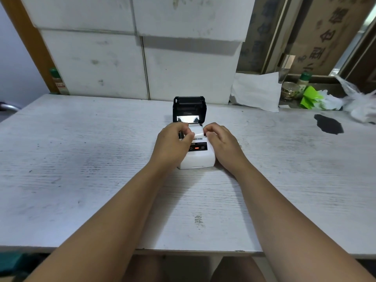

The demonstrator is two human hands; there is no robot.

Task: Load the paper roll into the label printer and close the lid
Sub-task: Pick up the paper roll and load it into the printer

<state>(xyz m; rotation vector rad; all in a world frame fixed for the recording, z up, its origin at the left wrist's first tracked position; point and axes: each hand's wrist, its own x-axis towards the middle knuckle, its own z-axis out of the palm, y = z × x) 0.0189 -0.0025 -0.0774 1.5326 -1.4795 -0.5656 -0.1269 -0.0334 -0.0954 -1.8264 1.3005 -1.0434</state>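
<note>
Your left hand [173, 139] and right hand [220, 142] pinch the ends of the paper roll [197, 131], which sits in the printer [196, 157] bay below the raised lid [189, 107]. It looks light and crushable, so grip its ends gently.

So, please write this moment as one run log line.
lid: open | roll: in printer | both hands: on roll

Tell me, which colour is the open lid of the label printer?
Black; the open lid shows best in the head view, the only one given.
</note>
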